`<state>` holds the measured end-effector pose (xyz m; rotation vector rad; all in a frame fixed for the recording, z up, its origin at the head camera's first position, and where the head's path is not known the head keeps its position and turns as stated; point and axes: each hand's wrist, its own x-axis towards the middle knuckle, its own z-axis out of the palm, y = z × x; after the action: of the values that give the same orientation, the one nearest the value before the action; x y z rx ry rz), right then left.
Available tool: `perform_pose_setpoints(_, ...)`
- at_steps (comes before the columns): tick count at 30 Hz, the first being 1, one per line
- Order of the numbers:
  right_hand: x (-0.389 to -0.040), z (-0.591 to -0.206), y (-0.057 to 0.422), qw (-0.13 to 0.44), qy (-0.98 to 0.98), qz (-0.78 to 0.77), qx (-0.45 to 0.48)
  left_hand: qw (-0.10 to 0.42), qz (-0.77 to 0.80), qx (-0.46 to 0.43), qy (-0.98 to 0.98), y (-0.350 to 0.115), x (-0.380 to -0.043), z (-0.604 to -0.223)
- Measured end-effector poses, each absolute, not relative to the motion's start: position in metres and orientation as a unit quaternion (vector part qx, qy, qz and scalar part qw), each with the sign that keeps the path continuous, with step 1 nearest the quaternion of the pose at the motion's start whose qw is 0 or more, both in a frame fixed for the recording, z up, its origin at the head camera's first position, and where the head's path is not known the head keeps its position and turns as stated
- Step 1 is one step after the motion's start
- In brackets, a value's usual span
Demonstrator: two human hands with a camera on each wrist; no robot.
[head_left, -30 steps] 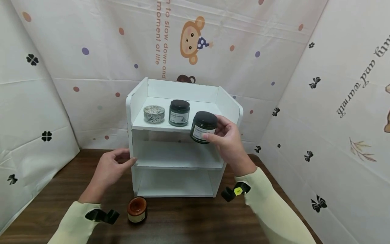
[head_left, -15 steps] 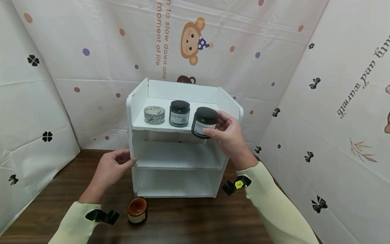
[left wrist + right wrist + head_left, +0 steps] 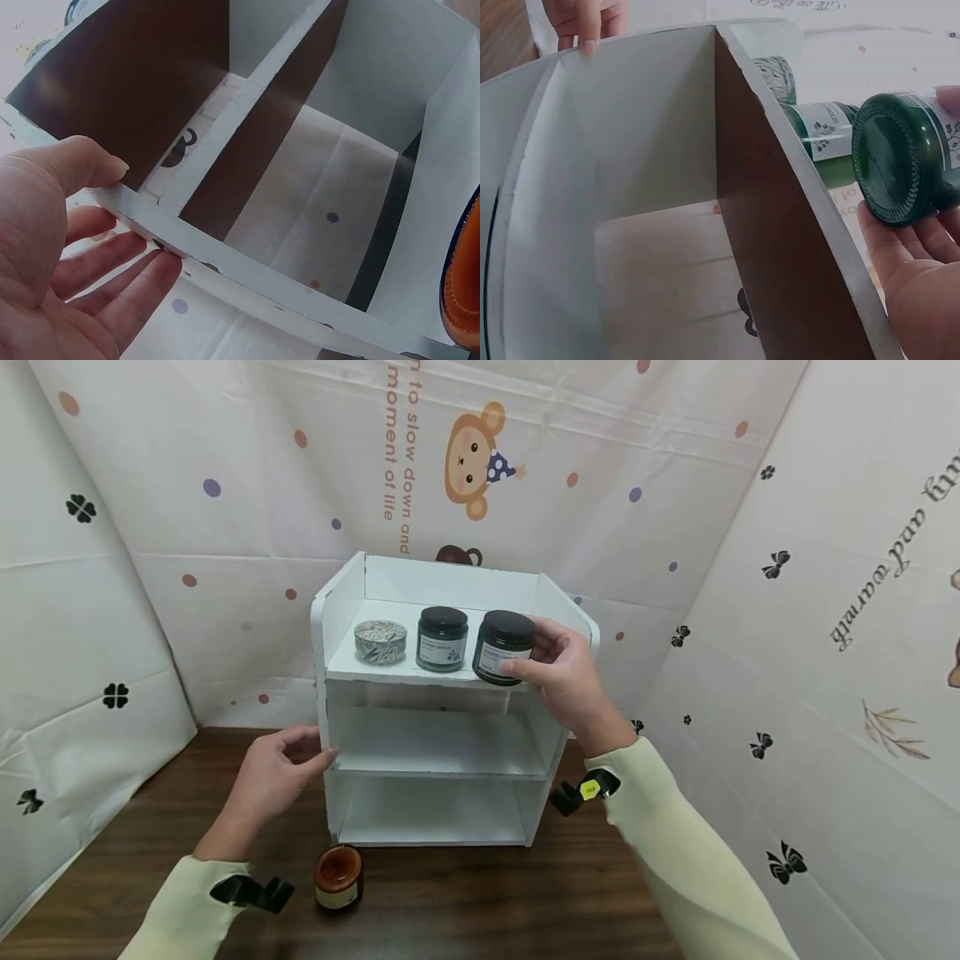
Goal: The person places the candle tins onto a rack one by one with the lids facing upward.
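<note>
A dark green scented-candle jar [image 3: 495, 662] with a black lid and white label is gripped by my right hand [image 3: 572, 685], thumb on the label, fingers behind. It hangs at the front edge of the white shelf unit's [image 3: 442, 764] top board; in the right wrist view the jar's ribbed base [image 3: 889, 165] shows apart from the board. My left hand [image 3: 276, 775] holds the unit's left side panel, thumb and fingers on either side of it in the left wrist view. On the top board stand a matching candle jar [image 3: 441, 652] and a round leaf-patterned tin [image 3: 380, 643].
An amber jar [image 3: 337, 877] with a pale label stands on the dark wooden table [image 3: 465, 902], before the unit's lower left corner. Raised side walls and a back board border the top shelf. Printed cloth [image 3: 255, 527] hangs behind and at both sides.
My right hand has lifted the candle jar from below the top board's front edge to about the height of the jar beside it. My left hand stays on the side panel.
</note>
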<state>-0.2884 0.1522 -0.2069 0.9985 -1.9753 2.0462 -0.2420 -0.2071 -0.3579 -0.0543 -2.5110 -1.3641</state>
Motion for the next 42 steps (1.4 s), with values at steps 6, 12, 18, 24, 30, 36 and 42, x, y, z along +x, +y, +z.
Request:
perform_pose_setpoints(6, -0.293, -0.201, 0.153, 0.037, -0.662, 0.681, 0.311, 0.144, -0.469, -0.021, -0.871, -0.207, -0.241, -0.358)
perform_pose_setpoints(12, -0.296, -0.195, 0.153, 0.006, -0.652, 0.699, 0.292, 0.146, -0.469, -0.025, -0.871, -0.208, -0.241, -0.358)
perform_pose_setpoints(18, -0.298, -0.189, 0.15, -0.018, -0.644, 0.713, 0.277, 0.146, -0.469, -0.024, -0.871, -0.208, -0.241, -0.358)
perform_pose_setpoints(24, -0.301, -0.183, 0.147, -0.038, -0.66, 0.709, 0.245, 0.143, -0.467, -0.022, -0.872, -0.207, -0.241, -0.358)
perform_pose_setpoints(30, -0.308, -0.178, 0.146, -0.057, -0.677, 0.697, 0.227, 0.143, -0.468, -0.022, -0.872, -0.207, -0.24, -0.357)
perform_pose_setpoints(36, -0.313, -0.176, 0.146, -0.071, -0.693, 0.685, 0.212, 0.139, -0.47, -0.021, -0.871, -0.208, -0.241, -0.359)
perform_pose_setpoints(42, -0.317, -0.174, 0.146, -0.079, -0.71, 0.668, 0.207, 0.141, -0.471, -0.022, -0.87, -0.208, -0.241, -0.359)
